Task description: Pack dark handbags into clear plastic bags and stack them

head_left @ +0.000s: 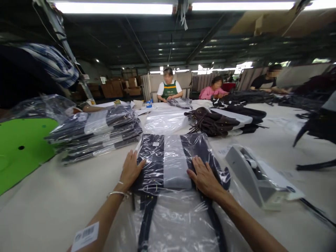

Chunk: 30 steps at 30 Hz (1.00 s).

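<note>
In front of me lies a folded dark apron [151, 162] inside a clear plastic bag [183, 220], with a pale paper band [177, 161] across its middle and a small white label near its top left. Dark straps with metal studs run down toward me under the film. My left hand [132, 168] rests on the left edge of the package, fingers extended. Flat on its right part lies my right hand [204, 176], fingers spread. A barcode sticker [86, 236] clings to my left forearm.
Bagged dark garments are stacked [105, 129] at left, beside a green board [23, 150]. A grey tape dispenser [257, 178] stands at right. Beyond are clear bags [165, 120] and a pile of dark brown folded items [215, 120]. Several people work across the table.
</note>
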Available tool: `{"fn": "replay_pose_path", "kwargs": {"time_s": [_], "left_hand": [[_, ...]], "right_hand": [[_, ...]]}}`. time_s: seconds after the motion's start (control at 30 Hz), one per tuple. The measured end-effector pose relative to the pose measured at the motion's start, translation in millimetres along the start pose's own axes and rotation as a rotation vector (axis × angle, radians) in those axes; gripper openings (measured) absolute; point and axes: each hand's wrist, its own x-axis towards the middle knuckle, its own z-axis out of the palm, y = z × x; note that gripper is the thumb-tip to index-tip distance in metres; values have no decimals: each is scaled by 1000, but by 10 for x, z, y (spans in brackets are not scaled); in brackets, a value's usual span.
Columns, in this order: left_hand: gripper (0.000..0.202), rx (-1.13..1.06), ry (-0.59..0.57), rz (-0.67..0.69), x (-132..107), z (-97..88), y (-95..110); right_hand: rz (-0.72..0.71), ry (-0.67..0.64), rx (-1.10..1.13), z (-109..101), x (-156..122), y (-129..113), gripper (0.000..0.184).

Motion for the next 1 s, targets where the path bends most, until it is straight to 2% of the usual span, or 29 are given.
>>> {"fn": "replay_pose_path", "kwargs": {"time_s": [0.07, 0.2, 0.3, 0.37, 0.5, 0.57, 0.63, 0.8, 0.93, 1.0], "left_hand": [[76, -34, 7, -34, -59, -97, -134], [82, -223, -181, -169, -162, -274, -241], [75, -376, -251, -307, -151, -396, -179], [68, -578, -350, -367, -123, -470, -121], [62, -943, -599, -398, -82, -530, -24], [62, -1011, -702, -409, -62, -505, 14], [61, -1046, -759, -409, -33, -462, 45], [56, -1095, -757, -338, 55, -366, 94], [41, -1139, -639, -407, 51, -300, 110], [34, -1227, -581, -421, 28, -332, 143]], "right_hand": [[-40, 23, -18, 9, -36, 37, 77], [-78, 54, -26, 96, -91, 77, 76], [-78, 82, -26, 151, -97, 80, 75], [-88, 100, -31, 169, -92, 80, 75], [-100, 116, -49, 178, -77, 78, 76], [-84, 101, -47, 170, -73, 73, 77], [-70, 87, -37, 153, -75, 61, 77], [-55, 62, -7, 92, -88, 12, 75], [-40, 50, 7, 33, -99, 6, 74], [-34, 38, 23, 9, -106, 21, 73]]}}
